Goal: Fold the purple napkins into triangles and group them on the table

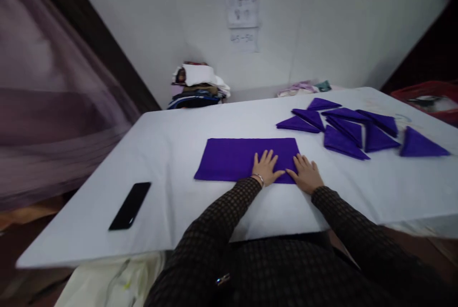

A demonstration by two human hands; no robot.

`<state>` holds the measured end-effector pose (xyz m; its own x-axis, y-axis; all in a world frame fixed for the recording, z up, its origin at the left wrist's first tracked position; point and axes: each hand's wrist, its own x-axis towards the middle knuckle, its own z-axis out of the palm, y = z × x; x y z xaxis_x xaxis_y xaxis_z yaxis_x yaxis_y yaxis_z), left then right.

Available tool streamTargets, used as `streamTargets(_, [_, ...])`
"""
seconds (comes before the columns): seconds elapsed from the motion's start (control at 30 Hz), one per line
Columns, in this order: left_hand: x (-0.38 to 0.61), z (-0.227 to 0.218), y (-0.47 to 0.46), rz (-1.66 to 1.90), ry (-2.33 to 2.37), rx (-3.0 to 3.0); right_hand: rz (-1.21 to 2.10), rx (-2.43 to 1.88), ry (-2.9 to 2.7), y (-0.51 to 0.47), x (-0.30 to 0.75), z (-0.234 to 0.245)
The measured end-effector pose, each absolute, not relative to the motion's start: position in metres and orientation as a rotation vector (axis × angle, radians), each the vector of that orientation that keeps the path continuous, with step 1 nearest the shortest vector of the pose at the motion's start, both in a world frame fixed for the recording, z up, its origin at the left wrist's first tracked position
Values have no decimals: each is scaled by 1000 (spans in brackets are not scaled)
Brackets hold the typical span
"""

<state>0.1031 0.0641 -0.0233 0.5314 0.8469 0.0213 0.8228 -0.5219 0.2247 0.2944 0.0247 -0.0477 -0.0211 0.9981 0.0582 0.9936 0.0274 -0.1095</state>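
Observation:
A purple cloth (229, 158), folded into a long rectangle, lies flat on the white table (171, 145) in front of me. My left hand (266, 168) rests flat on its right part with fingers spread. My right hand (305, 173) lies flat beside it at the cloth's right end, fingers stretched out. Neither hand holds anything. Several purple cloths folded into triangles (343, 128) lie in a group on the table to the right.
A black phone (130, 205) lies near the table's front left edge. A pile of folded fabrics (198, 85) sits behind the table by the white wall. A red basket (427, 97) stands at the far right. Blurred purplish fabric (53, 107) fills the left side.

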Motion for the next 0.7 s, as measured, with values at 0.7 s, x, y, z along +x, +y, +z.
streamTargets(0.7, [-142,-17,83,77,2462,1680,18,-2105,-2241,22,299,-54])
